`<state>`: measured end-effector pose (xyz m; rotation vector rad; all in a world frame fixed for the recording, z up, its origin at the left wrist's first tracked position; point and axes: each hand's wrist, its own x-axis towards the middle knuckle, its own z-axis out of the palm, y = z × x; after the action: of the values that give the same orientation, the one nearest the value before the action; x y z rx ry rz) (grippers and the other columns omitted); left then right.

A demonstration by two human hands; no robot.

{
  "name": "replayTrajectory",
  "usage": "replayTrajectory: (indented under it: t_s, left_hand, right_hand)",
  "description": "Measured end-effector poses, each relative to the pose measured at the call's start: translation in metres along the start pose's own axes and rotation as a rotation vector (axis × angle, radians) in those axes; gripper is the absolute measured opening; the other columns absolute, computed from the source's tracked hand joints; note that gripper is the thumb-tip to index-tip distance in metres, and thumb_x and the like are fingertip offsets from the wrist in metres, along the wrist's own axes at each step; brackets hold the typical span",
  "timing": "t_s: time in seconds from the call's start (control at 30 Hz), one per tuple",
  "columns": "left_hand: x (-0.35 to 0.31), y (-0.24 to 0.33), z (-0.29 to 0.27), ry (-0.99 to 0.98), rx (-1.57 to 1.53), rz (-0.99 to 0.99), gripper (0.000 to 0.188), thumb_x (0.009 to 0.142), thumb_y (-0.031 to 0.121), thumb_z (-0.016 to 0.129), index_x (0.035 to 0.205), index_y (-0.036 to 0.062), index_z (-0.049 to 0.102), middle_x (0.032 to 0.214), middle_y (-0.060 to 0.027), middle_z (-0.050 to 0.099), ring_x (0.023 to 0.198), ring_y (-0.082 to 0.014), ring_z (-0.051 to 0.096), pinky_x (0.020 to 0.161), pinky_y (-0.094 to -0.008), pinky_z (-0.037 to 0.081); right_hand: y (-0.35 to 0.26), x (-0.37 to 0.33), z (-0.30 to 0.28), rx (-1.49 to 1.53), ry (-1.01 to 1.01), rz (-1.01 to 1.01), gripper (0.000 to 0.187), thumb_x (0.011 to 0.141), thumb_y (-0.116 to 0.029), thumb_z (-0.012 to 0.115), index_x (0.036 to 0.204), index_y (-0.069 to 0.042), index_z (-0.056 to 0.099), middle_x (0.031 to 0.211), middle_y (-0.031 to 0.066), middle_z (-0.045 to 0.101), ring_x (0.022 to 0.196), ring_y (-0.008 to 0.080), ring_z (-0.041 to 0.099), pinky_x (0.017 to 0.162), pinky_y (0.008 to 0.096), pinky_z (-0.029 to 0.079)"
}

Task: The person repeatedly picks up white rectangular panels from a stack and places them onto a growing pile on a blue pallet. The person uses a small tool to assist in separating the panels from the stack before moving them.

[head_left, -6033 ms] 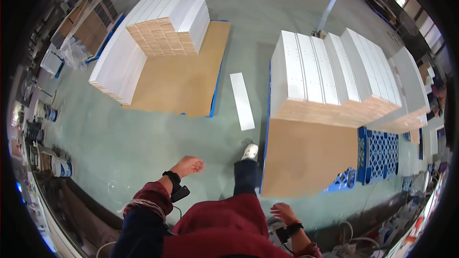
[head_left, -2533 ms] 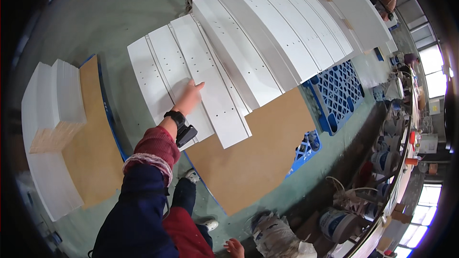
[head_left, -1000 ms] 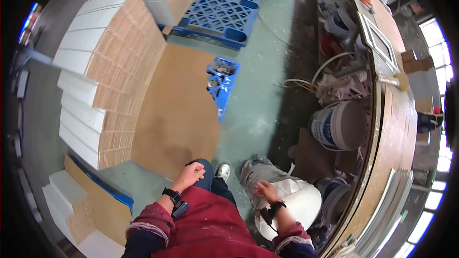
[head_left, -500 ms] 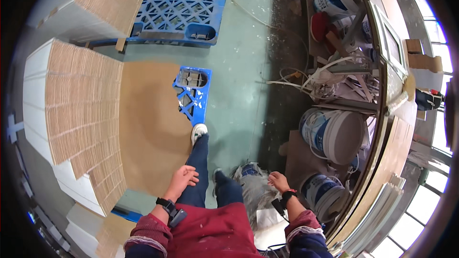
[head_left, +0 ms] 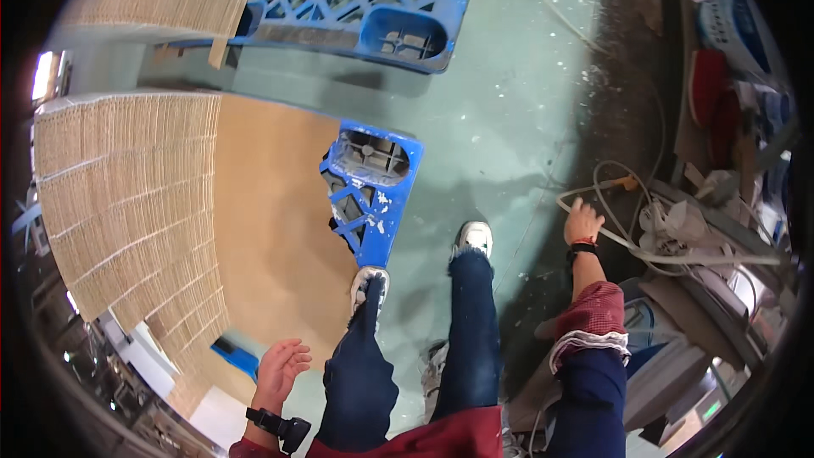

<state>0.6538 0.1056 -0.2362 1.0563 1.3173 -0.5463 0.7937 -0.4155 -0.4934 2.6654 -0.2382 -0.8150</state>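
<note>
Many stacked boards [head_left: 127, 195] left, tan edges showing. Brown sheet [head_left: 275, 220] just right of them. Blue lattice pallet [head_left: 339, 0] far, left of centre. Blue pallet corner [head_left: 394, 199] bare at the sheet's right edge. Pale hose [head_left: 691, 259] looped at right. Right hand [head_left: 583, 224] over its left bend; cannot tell whether grip is closed on it. Left hand [head_left: 281, 369] near left, grip loosely open.

smooth plastic hose [head_left: 704, 259], matt plastic pallet [head_left: 384, 212]
</note>
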Motion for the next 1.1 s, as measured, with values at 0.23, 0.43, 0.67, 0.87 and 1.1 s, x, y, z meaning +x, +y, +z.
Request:
replayTrajectory:
  t_s: [0.23,0.43,0.67,0.87,1.1]
  left_hand:
    - [-0.005,-0.003,0.099,-0.196,-0.020,0.082,0.028,0.086,0.013,0.042,0.106,-0.0060,0.043,0.095,-0.0200,0.056,0.084,-0.0253,0.058,0.069,-0.0320,0.049]
    - [-0.017,-0.014,0.176,-0.416,-0.731,-0.358,0.076,0.081,0.048,0.046,0.123,-0.0080,0.016,0.126,-0.0281,0.028,0.109,-0.0386,0.041,0.089,-0.0512,0.036]
    - [-0.104,0.077,0.118,-0.723,-0.816,-0.138,0.032,0.085,0.035,0.047,0.091,0.0041,0.045,0.053,0.0052,0.031,0.039,-0.0034,0.026,0.033,-0.0183,0.018]
    - [-0.169,0.073,0.062,-0.778,-0.476,0.441,0.039,0.085,0.047,0.038,0.077,0.0096,0.040,0.048,0.0054,0.032,0.035,-0.0040,0.029,0.031,-0.0199,0.021]
    - [-0.228,0.058,-0.021,-1.005,0.114,0.761,0.042,0.089,0.043,0.030,0.083,0.0022,0.041,0.056,-0.0048,0.055,0.050,-0.0122,0.053,0.050,-0.0261,0.041]
  right_hand:
    - [-0.014,-0.107,-0.070,0.614,-0.206,-0.505,0.014,0.079,-0.021,0.048,0.076,-0.008,0.052,0.059,0.0176,0.055,0.057,0.0358,0.055,0.050,0.0443,0.044]
    - [0.007,-0.246,-0.284,0.884,-0.223,-0.893,0.012,0.077,-0.017,0.056,0.083,-0.007,0.051,0.058,0.0136,0.049,0.052,0.0327,0.051,0.046,0.0382,0.040]
    - [0.078,-0.362,-0.348,0.888,-0.806,-0.928,0.030,0.083,-0.021,0.052,0.107,-0.003,0.049,0.086,0.0073,0.058,0.076,0.0192,0.054,0.066,0.0289,0.044]
    - [-0.007,-0.298,-0.402,1.186,-0.708,-0.849,0.047,0.089,-0.026,0.041,0.129,-0.004,0.027,0.122,0.0136,0.040,0.111,0.0213,0.040,0.089,0.0328,0.035]
    - [-0.227,-0.407,-0.563,1.932,-0.806,-0.789,0.047,0.077,-0.037,0.056,0.114,-0.013,0.041,0.097,0.0087,0.053,0.084,0.0226,0.053,0.059,0.0341,0.045]
